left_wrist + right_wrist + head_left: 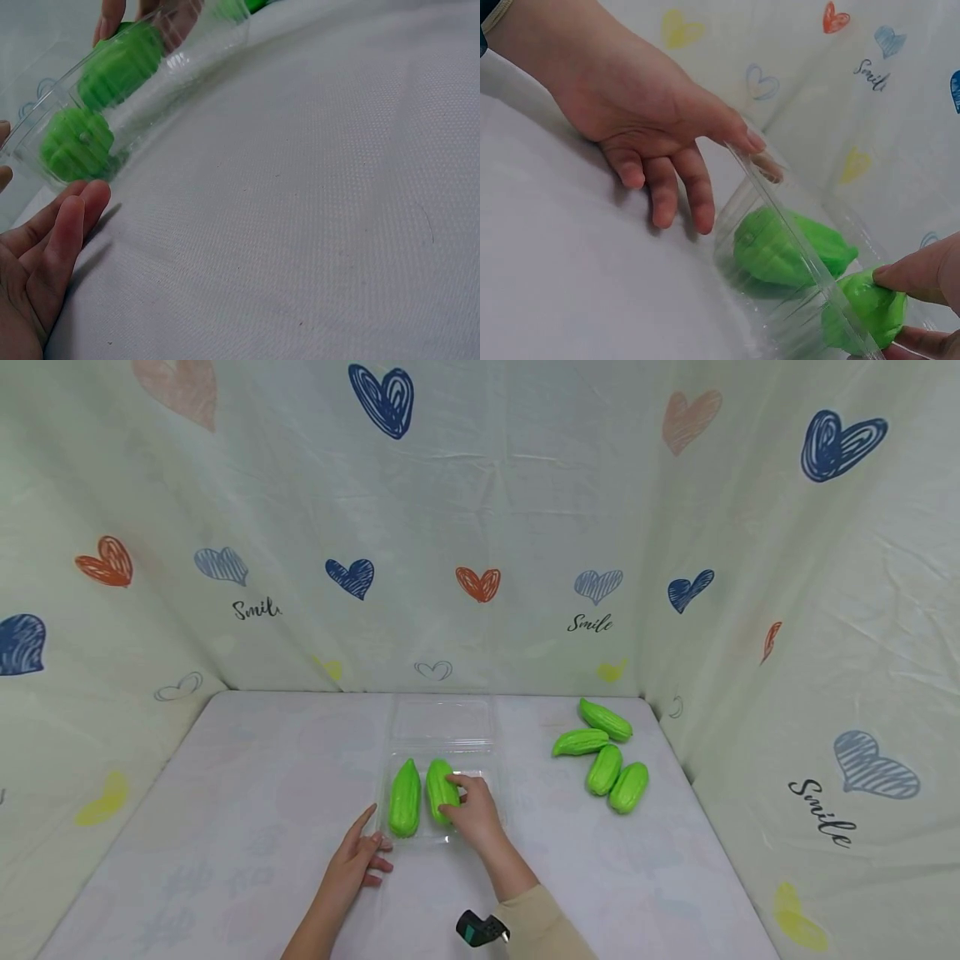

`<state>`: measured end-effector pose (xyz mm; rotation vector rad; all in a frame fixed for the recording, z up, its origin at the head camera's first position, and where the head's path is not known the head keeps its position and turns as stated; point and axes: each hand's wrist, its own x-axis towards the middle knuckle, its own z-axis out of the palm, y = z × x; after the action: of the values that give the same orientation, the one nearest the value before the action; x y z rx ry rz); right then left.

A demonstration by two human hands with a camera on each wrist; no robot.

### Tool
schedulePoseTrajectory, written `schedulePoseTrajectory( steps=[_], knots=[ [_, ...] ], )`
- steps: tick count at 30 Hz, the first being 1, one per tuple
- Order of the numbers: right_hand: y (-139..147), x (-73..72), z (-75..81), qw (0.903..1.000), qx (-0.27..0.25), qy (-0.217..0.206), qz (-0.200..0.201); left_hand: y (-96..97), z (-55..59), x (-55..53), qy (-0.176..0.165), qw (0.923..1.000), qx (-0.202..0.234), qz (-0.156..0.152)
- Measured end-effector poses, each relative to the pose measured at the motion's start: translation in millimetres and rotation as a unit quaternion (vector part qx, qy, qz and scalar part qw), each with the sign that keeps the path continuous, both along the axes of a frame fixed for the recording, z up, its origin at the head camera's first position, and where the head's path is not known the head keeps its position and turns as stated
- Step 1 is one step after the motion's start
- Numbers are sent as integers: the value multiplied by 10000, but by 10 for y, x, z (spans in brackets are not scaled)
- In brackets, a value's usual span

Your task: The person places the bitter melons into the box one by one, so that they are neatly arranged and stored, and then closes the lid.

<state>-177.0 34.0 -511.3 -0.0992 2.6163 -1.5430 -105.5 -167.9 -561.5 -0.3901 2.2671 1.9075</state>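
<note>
An unfolded clear plastic container (442,839) lies on the table in the head view, lid to the back. One green bitter melon (405,799) sits in its left part. My right hand (474,814) pinches a second bitter melon (440,789) beside it, thumb and fingers on its right side and top; in the right wrist view this bitter melon (861,311) is inside the container wall. At the front left corner, my left hand (356,858) holds the container between thumb and index finger. Its other fingers (660,191) hang loosely outside, below the rim.
Several more bitter melons (603,768) lie in a group at the back right of the white-covered table (247,793). A patterned curtain (420,510) hangs behind and on both sides. A dark device (480,928) is by the right sleeve (543,927).
</note>
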Motion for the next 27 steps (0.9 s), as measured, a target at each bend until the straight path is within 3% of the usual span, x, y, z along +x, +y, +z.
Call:
schedulePoseTrajectory(
  steps=[22,27],
  knots=[
    [-119,-57,-58,9996,68,-247,121,-2,-17,-9,16,10000,97,13],
    [-139,-72,-58,9991,279,-293,145,-9,-14,-7,14,10000,86,-2]
  ],
)
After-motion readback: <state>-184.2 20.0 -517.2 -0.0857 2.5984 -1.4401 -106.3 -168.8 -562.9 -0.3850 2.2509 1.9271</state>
